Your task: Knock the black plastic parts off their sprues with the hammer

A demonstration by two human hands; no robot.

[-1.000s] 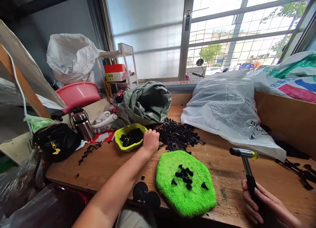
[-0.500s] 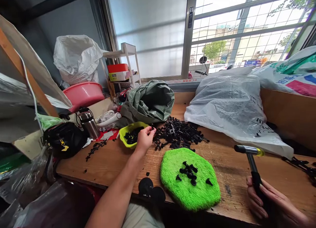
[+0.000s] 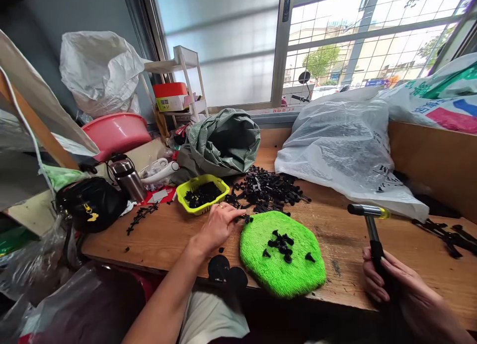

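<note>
My left hand (image 3: 219, 223) rests on the wooden bench (image 3: 346, 244) just left of the bright green fuzzy pad (image 3: 281, 259), fingers pinched on a small black plastic part at the pad's edge. Several small black pieces (image 3: 283, 244) lie on the pad. Behind the hand stands a yellow-green basket (image 3: 203, 195) of black parts, and a loose pile of black plastic parts (image 3: 266, 190) spreads beside it. My right hand (image 3: 391, 284) is wrapped round the black handle of a small hammer (image 3: 368, 215), whose head points up at the right.
A large clear plastic bag (image 3: 346, 155) and a grey-green sack (image 3: 223, 142) lie at the back. A steel flask (image 3: 126, 177), black pouch (image 3: 89, 202) and pink basin (image 3: 117, 132) crowd the left. More black parts (image 3: 447, 234) lie far right. Two black discs (image 3: 225, 274) sit at the near edge.
My left hand has come back from the basket and parts pile toward me, down to the pad's left edge, with a small black part. The hammer hand has barely moved.
</note>
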